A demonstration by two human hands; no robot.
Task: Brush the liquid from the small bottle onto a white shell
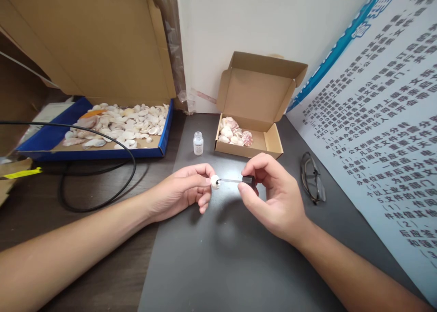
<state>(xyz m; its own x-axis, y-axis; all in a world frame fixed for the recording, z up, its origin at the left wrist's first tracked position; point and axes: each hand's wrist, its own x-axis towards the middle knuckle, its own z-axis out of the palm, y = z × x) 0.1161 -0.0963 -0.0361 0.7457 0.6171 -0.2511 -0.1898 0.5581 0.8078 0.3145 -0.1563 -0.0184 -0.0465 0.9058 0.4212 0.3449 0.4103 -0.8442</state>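
Between the thumb and fingers of my left hand is a small whitish seashell. My right hand pinches the black cap of a bottle brush applicator. Its thin pale stem points left, and the dark tip touches the shell or sits right in front of it. Just beyond my left hand a small clear glass bottle with a white label stands upright and uncapped on the dark grey mat.
A blue-edged cardboard box full of pale shells lies open at the left, with a black cable looping before it. Behind the bottle, a smaller cardboard box holds several shells. Glasses lie at right beside a printed poster.
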